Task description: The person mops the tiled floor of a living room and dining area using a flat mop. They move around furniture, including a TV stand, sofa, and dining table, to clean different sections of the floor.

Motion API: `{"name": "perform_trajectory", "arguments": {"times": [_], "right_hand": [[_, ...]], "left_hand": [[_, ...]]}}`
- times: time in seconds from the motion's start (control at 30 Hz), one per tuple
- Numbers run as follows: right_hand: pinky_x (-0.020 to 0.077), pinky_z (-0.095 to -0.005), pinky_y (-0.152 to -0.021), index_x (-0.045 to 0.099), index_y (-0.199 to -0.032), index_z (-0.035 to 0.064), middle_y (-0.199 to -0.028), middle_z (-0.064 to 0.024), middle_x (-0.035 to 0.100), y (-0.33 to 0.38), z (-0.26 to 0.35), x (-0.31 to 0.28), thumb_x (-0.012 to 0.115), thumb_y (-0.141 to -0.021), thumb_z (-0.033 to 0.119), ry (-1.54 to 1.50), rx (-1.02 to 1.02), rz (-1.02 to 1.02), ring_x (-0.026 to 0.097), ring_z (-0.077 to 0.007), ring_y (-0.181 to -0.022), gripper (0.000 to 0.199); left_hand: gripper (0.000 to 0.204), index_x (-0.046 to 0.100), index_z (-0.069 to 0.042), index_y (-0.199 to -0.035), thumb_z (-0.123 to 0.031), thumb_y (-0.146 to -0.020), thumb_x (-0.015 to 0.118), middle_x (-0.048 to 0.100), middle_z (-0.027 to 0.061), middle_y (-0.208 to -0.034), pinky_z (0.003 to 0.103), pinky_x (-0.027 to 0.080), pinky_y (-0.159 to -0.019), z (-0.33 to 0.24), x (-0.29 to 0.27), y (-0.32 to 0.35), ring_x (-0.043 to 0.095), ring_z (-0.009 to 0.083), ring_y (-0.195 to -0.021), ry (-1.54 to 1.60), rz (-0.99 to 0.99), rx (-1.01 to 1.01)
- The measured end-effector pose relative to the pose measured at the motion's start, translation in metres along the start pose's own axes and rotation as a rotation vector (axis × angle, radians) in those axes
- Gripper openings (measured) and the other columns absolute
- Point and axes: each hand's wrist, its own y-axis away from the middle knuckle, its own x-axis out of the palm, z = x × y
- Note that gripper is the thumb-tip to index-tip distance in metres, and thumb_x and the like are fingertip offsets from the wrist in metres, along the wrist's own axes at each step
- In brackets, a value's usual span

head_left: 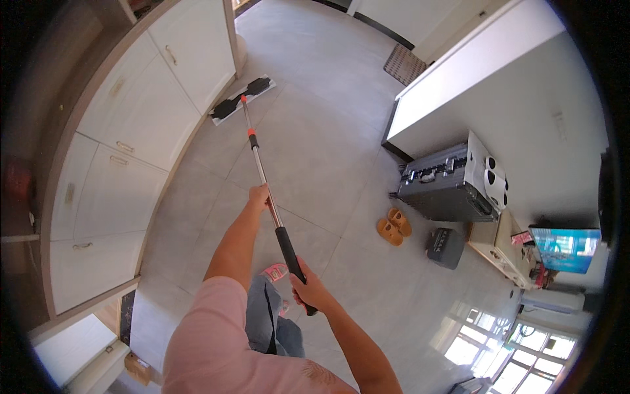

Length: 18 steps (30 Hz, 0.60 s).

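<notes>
Presently: flat mop (259,163), your left hand (259,197) gripping its shaft (275,213), right hand (311,293) its black handle (288,251); a wide swing could scuff the white cabinet (147,108) beside the mop.

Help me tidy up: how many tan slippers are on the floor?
2: one slipper on the left, the other slipper beside it on the right, both near the suitcase. Any behind the suitcase would be hidden.

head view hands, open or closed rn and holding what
Left hand: closed, holding the metal mop pole.
Right hand: closed, holding the black grip at the pole's near end.
</notes>
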Motion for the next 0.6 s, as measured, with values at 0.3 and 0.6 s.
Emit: {"name": "perform_trajectory", "arguments": {"times": [0.3, 0.6], "right_hand": [[0.0363, -0.0231, -0.040, 0.011, -0.127, 0.0128, -0.058, -0.0014, 0.040, 0.070, -0.031, -0.059, 0.043, -0.081, 0.014, 0.339, 0.187, 0.207, 0.041, -0.0086, -0.045, 0.057], [0.0373, -0.0241, -0.045, 0.013, -0.127, 0.0152, -0.056, -0.0034, 0.044, 0.202, -0.185, -0.022, 0.047, -0.079, 0.020, 0.435, 0.293, 0.319, 0.043, -0.0100, -0.048, 0.059]], "left_hand": [[0.022, 0.048, 0.003, -0.081, -0.019, -0.080, 0.046, 0.049, 0.0117, -0.070, 0.046, 0.047, -0.061, 0.094, -0.039, 0.064, 0.052, 0.0249, -0.062, 0.064, 0.141, -0.158], [0.020, 0.046, -0.001, -0.088, -0.019, -0.082, 0.043, 0.050, 0.0126, -0.077, 0.047, 0.045, -0.069, 0.286, -0.171, 0.192, 0.053, 0.0261, -0.068, 0.156, 0.252, -0.454]]}}
